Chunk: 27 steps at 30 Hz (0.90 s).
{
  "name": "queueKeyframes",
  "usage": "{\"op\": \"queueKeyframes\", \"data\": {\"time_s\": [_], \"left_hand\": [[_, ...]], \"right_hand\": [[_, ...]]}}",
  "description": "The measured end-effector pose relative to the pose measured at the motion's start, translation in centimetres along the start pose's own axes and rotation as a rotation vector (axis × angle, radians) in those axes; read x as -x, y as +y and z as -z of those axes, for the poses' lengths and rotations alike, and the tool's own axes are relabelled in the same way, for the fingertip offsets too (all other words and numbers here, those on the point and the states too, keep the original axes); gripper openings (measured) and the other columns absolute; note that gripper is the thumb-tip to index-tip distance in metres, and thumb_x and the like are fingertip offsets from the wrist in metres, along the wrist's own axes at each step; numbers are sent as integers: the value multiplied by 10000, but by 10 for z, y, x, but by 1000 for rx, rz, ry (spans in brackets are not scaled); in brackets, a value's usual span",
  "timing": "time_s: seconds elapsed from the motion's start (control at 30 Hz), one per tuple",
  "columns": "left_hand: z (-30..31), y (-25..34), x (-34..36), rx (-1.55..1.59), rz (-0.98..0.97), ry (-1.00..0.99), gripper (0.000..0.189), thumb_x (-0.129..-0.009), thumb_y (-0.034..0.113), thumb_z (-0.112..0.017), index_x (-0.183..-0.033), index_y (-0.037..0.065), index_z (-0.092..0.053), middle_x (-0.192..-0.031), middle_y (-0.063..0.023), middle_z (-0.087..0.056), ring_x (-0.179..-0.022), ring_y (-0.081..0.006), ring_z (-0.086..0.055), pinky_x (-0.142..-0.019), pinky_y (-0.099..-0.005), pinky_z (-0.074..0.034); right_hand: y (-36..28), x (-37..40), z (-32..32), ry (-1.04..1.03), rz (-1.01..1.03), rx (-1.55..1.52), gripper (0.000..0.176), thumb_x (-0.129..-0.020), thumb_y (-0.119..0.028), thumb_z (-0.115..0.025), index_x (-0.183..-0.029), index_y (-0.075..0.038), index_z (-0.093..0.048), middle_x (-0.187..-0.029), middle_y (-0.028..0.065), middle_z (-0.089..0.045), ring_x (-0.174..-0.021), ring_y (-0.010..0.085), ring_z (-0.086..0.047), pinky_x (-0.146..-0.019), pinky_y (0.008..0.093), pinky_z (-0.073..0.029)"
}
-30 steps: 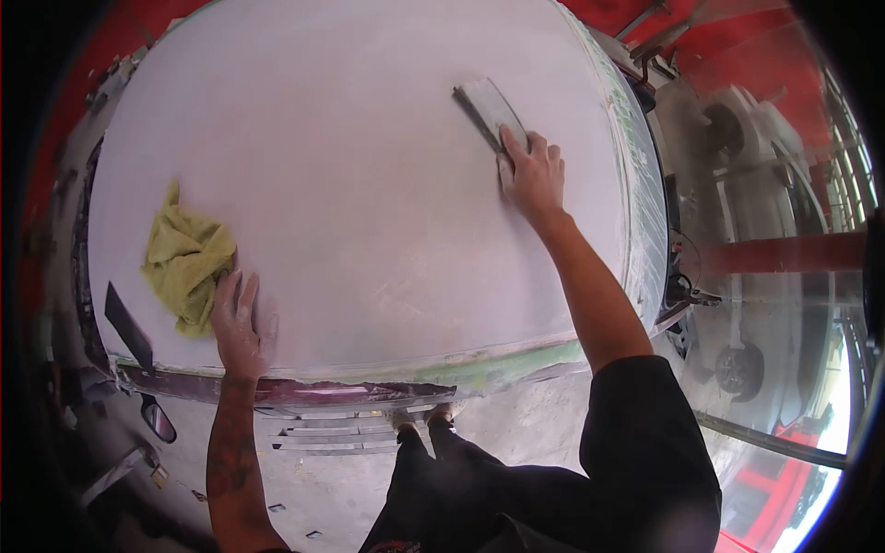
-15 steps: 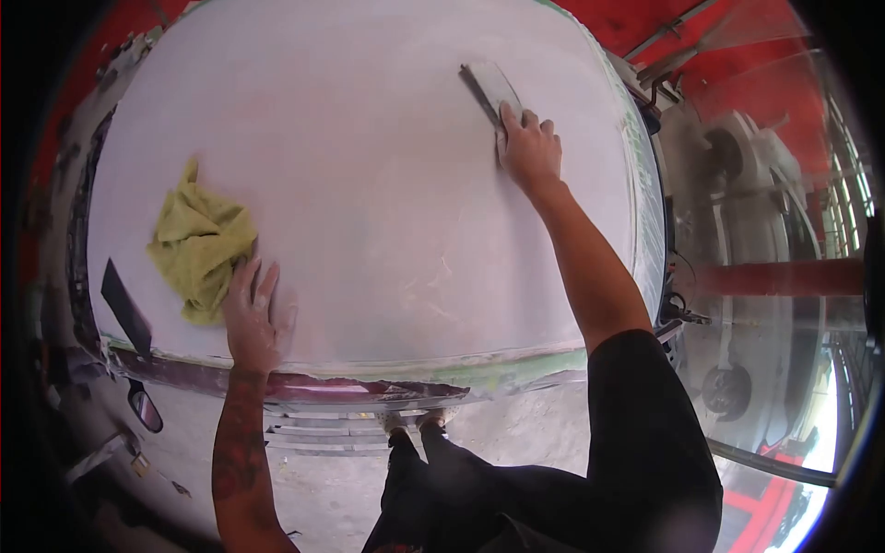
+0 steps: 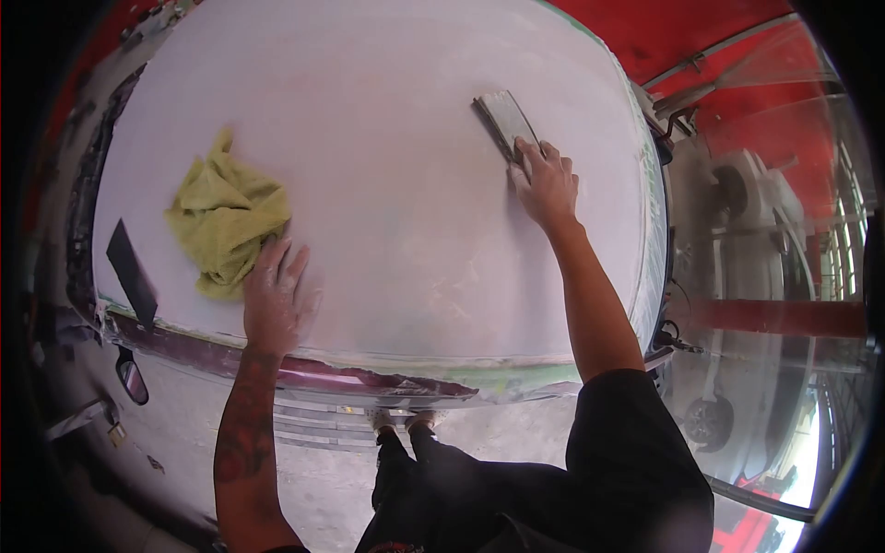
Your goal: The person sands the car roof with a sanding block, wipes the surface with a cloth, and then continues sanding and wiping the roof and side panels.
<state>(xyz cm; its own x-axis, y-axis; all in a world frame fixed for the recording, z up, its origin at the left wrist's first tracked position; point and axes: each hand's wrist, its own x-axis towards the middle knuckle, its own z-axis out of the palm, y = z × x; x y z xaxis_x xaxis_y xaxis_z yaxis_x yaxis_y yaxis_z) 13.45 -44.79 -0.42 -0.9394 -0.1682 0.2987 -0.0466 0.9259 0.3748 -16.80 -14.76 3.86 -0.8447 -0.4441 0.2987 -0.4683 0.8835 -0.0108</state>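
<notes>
A large pale, primer-dusted vehicle panel (image 3: 369,212) fills the view. My right hand (image 3: 548,182) grips the near end of a long grey sanding block (image 3: 507,122), which lies against the panel at the upper right. Fingers spread, my left hand (image 3: 275,293) rests flat on the panel near its front left edge. Its fingertips touch or nearly touch a crumpled yellow-green cloth (image 3: 226,217). Left of the cloth lies a dark flat strip (image 3: 132,274).
Green and maroon paint shows along the panel's near edge (image 3: 350,378). A side mirror (image 3: 132,376) sits below left. Plastic sheeting, a red beam (image 3: 774,316) and another vehicle are at the right. My feet stand below on slats.
The sanding block and my right hand have moved slightly toward me over the panel. The view has shifted, so the cloth, strip and left hand appear further right or higher.
</notes>
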Motion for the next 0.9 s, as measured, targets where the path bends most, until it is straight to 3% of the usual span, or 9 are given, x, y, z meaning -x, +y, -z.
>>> {"op": "queueKeyframes", "data": {"time_s": [0.07,0.23,0.37,0.57,0.63,0.73,0.8,0.9], "left_hand": [[0,3,0,2,8,-13,643,-804,282,-710,-1397,146,-503,-1437,-120,-422,-1353,-360,-378,-1047,-485,-340],[2,1,1,-14,-16,0,657,-811,283,-705,-1415,146,-487,-1440,-115,-416,-1355,-357,-375,-1045,-481,-341],[1,2,0,-63,-5,-26,657,-814,287,-702,-1418,148,-483,-1446,-110,-412,-1359,-354,-369,-1048,-480,-340],[1,2,0,-63,0,-21,647,-824,291,-693,-1420,153,-481,-1448,-109,-412,-1363,-347,-365,-1053,-480,-337],[0,1,1,-67,-13,-13,642,-827,289,-689,-1419,155,-480,-1448,-110,-412,-1363,-346,-364,-1050,-481,-339],[0,2,0,-79,-15,-6,631,-830,286,-685,-1412,153,-483,-1447,-114,-412,-1361,-349,-367,-1047,-480,-344],[1,3,-1,-83,-8,-23,625,-830,281,-685,-1408,152,-484,-1446,-116,-412,-1359,-354,-369,-1046,-482,-345],[0,3,-1,-90,2,-31,618,-830,271,-687,-1401,148,-488,-1446,-120,-411,-1356,-364,-371,-1045,-487,-347]], "right_hand": [[7,-8,1,3,20,71,387,-926,-282,-628,-1312,-288,-600,-1313,169,-543,-1080,356,-544,-886,464,-468],[14,-11,-6,-65,-19,-150,359,-941,-316,-608,-1298,-282,-616,-1202,171,-561,-1063,379,-556,-903,471,-472],[13,-6,2,-77,9,-113,358,-940,-311,-607,-1296,-272,-612,-1203,166,-562,-1046,383,-561,-891,482,-477],[15,-7,-7,-89,-7,-143,406,-918,-294,-638,-1316,-240,-580,-1207,162,-563,-1063,386,-562,-900,493,-477],[13,-13,-13,76,67,-102,456,-897,-297,-665,-1333,-206,-566,-1190,160,-565,-1067,374,-560,-902,482,-480],[-1,-22,-11,-30,27,-230,485,-889,-315,-678,-1342,-184,-561,-1181,161,-565,-1066,360,-556,-909,469,-480],[-28,3,3,-93,-8,-218,484,-884,-314,-682,-1340,-197,-570,-1184,163,-566,-1068,348,-553,-904,458,-482],[-74,72,20,-34,196,-254,521,-789,-252,-761,-1288,-219,-613,-1132,135,-557,-963,299,-562,-791,427,-493]]}}
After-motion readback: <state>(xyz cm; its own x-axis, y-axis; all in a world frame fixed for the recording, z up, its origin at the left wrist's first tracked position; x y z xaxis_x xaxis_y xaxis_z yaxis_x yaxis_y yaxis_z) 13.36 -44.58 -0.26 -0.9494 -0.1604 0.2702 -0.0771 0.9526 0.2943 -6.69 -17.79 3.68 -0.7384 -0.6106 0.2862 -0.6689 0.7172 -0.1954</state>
